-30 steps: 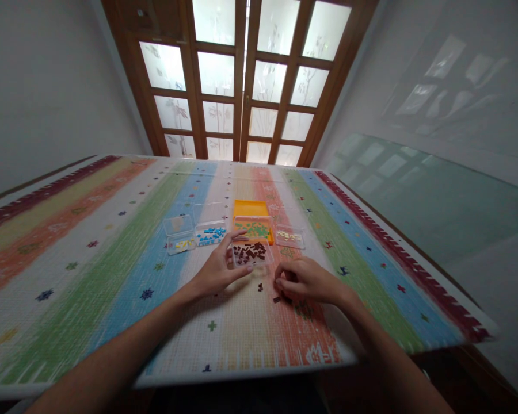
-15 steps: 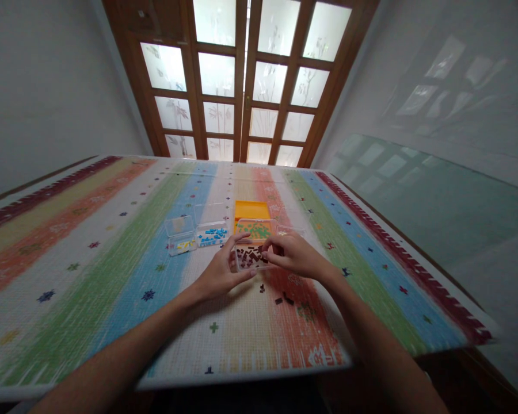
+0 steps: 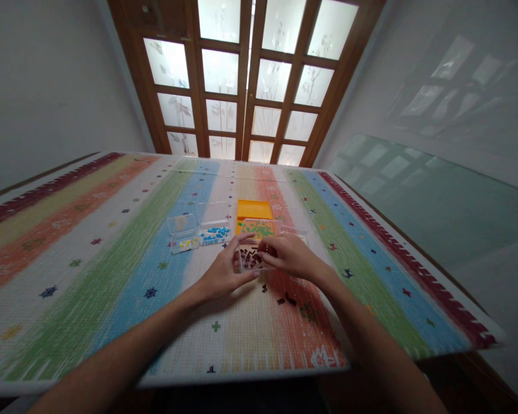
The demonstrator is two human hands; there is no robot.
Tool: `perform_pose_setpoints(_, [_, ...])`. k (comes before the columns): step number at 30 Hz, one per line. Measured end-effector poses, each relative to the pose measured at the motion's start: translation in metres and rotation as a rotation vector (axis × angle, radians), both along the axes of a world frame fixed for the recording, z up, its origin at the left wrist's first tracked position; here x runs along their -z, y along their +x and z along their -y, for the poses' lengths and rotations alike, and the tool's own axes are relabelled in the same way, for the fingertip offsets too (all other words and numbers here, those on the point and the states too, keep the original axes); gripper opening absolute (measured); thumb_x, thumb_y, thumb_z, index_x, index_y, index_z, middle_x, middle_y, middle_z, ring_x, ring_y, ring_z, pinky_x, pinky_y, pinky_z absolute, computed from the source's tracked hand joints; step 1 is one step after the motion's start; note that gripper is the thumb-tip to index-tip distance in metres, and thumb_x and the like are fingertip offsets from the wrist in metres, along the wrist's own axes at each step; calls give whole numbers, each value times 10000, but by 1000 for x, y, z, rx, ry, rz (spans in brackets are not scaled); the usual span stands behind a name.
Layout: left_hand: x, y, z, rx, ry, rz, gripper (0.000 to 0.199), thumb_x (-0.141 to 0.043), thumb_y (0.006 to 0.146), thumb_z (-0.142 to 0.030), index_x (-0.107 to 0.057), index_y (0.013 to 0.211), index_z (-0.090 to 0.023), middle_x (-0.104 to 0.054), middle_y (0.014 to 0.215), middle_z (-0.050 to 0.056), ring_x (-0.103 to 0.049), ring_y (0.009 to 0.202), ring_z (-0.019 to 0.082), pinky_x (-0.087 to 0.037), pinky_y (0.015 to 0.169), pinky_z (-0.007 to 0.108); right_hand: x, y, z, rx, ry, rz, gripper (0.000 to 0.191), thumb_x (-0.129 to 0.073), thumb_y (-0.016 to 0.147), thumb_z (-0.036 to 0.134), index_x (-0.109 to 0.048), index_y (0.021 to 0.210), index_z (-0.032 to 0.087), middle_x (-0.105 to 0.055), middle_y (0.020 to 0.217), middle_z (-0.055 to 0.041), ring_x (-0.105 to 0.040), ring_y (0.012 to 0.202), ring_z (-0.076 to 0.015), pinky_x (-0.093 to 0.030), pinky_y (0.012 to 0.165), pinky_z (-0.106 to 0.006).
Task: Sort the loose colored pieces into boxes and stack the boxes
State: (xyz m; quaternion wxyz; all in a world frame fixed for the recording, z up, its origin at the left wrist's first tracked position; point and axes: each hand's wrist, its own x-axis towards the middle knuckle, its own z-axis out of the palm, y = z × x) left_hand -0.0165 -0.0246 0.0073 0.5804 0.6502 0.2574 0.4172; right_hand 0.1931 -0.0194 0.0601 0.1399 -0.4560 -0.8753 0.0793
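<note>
My left hand (image 3: 224,275) grips the left side of a small clear plastic box (image 3: 247,269), thumb along its near edge and fingers on the far side. Dark brown building pieces (image 3: 249,257) lie loose inside it. Over the right part of the box is my right hand (image 3: 294,256), its fingers pinched together among the pieces; what they hold is hidden. Closer to me, a small joined brown piece (image 3: 264,288) and a few brown bricks (image 3: 290,299) rest on the striped tablecloth (image 3: 246,339).
Behind the held box, a clear box of green pieces (image 3: 259,229) stands by an orange open box (image 3: 254,209). To the left are open clear boxes with blue pieces (image 3: 216,234) and yellow pieces (image 3: 185,244). Another clear container (image 3: 300,233) is partly behind my right hand.
My right hand's fingertips have shifted slightly left within the box. My left hand keeps its hold. The whole view has moved a little.
</note>
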Motion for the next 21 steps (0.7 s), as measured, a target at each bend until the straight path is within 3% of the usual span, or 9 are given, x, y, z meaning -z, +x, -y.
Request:
perform_pose_setpoints(11, [0, 0, 0, 1, -38, 9, 726, -833, 739, -193, -465, 1362, -253, -592, 1328, 108, -679, 1150, 263, -524, 1061, 514, -3, 14, 6, -11, 14, -46, 161, -622, 889, 137, -771, 945, 158, -702, 720, -38, -581, 642, -143, -335, 632, -247])
perform_pose_setpoints(21, [1, 0, -2, 13, -46, 24, 721, -832, 754, -189, -461, 1369, -255, -586, 1363, 120, -688, 1156, 266, -530, 1067, 514, -3, 15, 11, -68, 1, -28, 271, -601, 863, 94, -817, 983, 206, -780, 894, -66, -648, 709, -162, -395, 676, -260])
